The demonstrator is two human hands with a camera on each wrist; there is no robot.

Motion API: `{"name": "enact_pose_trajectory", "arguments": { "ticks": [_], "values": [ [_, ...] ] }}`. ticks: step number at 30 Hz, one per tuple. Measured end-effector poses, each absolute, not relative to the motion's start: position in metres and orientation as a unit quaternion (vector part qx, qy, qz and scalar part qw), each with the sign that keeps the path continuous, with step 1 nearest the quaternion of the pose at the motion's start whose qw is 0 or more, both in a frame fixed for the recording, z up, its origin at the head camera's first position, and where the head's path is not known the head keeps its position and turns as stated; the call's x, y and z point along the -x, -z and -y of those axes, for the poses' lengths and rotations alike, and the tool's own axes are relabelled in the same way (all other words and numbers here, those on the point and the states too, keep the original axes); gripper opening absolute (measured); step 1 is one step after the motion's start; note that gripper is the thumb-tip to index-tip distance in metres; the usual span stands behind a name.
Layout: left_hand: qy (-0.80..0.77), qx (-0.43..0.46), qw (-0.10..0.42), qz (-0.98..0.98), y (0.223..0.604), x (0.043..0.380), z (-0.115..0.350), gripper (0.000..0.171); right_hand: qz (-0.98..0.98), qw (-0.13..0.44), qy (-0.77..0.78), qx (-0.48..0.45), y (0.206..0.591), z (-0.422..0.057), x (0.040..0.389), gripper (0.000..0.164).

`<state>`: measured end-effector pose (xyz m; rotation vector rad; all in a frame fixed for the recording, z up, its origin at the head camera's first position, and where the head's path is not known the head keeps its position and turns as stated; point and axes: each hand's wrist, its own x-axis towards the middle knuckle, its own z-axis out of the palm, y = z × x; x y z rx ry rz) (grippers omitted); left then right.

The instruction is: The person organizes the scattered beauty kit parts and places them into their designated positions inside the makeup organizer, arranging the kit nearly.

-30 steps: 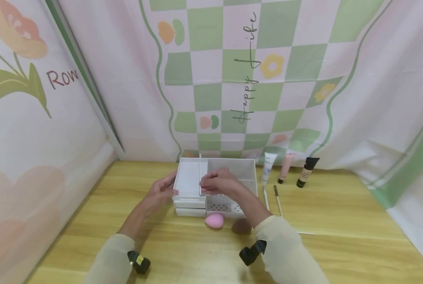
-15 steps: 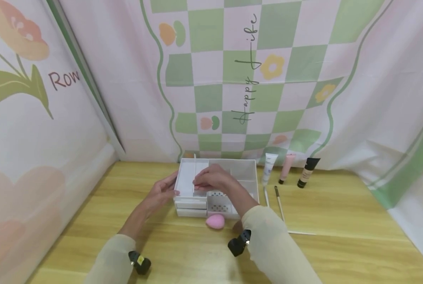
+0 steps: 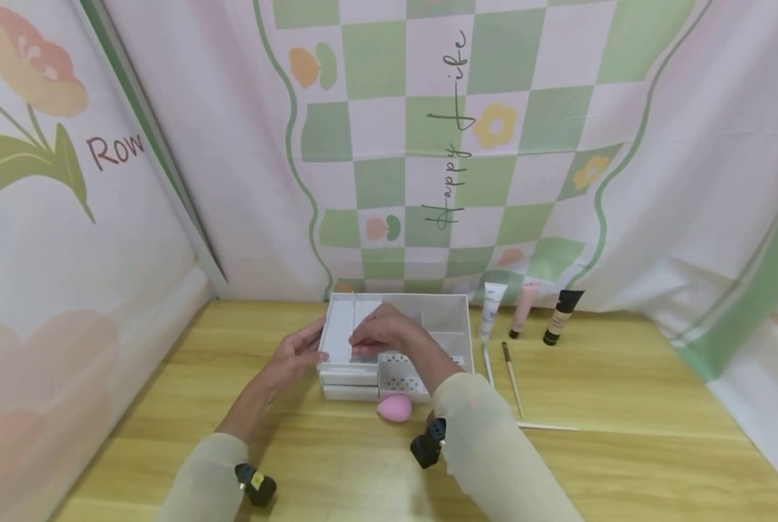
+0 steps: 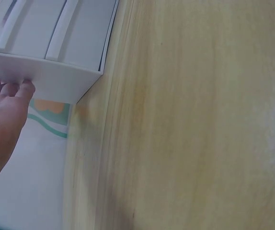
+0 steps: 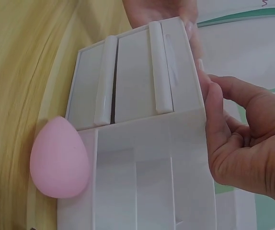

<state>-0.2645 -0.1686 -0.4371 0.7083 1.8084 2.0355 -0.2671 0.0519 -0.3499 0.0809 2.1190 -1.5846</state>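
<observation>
A white makeup organizer (image 3: 349, 392) with two drawers at its left front stands on the wooden table. My left hand (image 3: 292, 357) holds its left side, thumb at the front top corner; in the left wrist view its fingertips press the side wall. Over the shallow top tray (image 3: 338, 326), my right hand (image 3: 389, 332) pinches a thin white divider strip (image 3: 352, 319) that runs front to back. In the right wrist view the strip is hidden behind the organizer's rim and the right hand (image 5: 245, 134). A pink egg-shaped makeup sponge (image 3: 395, 408) lies against the organizer's front.
Right of the organizer stand a white tube (image 3: 491, 310), a pink tube (image 3: 524, 310) and a black-capped foundation tube (image 3: 563, 317). Makeup brushes (image 3: 512, 377) and a thin white stick (image 3: 548, 426) lie before them. A patterned curtain (image 3: 375, 181) hangs behind the table.
My right hand has moved left over the top tray, carrying the divider strip from the tray's right part toward its middle. The left hand has stayed on the organizer's side.
</observation>
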Motion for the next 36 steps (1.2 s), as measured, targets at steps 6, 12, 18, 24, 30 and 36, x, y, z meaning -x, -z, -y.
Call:
{"name": "enact_pose_trajectory", "arguments": {
  "ticks": [6, 12, 18, 24, 30, 36],
  "values": [
    [-0.715, -0.249, 0.161, -0.633, 0.4346, 0.2629, 0.1672, 0.079, -0.783, 0.250, 0.570, -0.026, 0.3488, -0.0523, 0.2684, 0.018],
    [-0.716, -0.252, 0.163, -0.631, 0.4332, 0.2629, 0.1674, 0.079, -0.785, 0.250, 0.567, -0.025, 0.3479, -0.0530, 0.2690, 0.020],
    [-0.711, -0.251, 0.165, -0.635, 0.4335, 0.2630, 0.1682, 0.079, -0.797, 0.245, 0.552, -0.015, 0.3490, -0.0515, 0.2687, 0.018],
    [-0.706, -0.244, 0.168, -0.643, 0.4334, 0.2628, 0.1684, 0.078, -0.803, 0.242, 0.544, -0.019, 0.3487, -0.0510, 0.2674, 0.018],
    [-0.708, -0.238, 0.170, -0.643, 0.4342, 0.2629, 0.1682, 0.078, -0.804, 0.241, 0.544, -0.023, 0.3485, -0.0509, 0.2674, 0.019],
    [-0.708, -0.229, 0.169, -0.646, 0.4339, 0.2628, 0.1679, 0.078, -0.802, 0.239, 0.547, -0.029, 0.3501, -0.0509, 0.2684, 0.019]
  ]
}}
